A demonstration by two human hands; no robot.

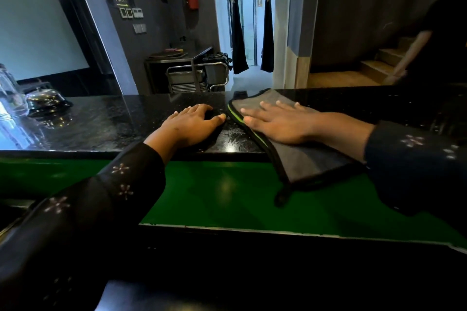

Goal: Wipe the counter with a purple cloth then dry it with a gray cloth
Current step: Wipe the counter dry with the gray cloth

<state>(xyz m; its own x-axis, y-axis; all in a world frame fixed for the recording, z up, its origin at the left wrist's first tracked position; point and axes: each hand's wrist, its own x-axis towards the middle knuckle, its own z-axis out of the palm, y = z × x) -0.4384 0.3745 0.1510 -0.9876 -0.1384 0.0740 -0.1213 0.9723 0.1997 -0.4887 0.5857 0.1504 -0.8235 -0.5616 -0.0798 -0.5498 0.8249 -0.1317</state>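
Note:
A gray cloth (300,159) with a black and green hem lies on the black speckled counter (113,121), its near end hanging over the front edge. My right hand (275,121) presses flat on the cloth with fingers spread. Just left of the cloth, my left hand (192,126) rests palm down on the bare counter, its fingers slightly bent and holding nothing. No purple cloth is in view.
A metal bell (45,101) and glassware (10,93) stand at the counter's far left. A green ledge (214,192) runs below the counter's front edge. Behind the counter are a steel cart (192,73), a curtained doorway and another person (434,38) by stairs at right.

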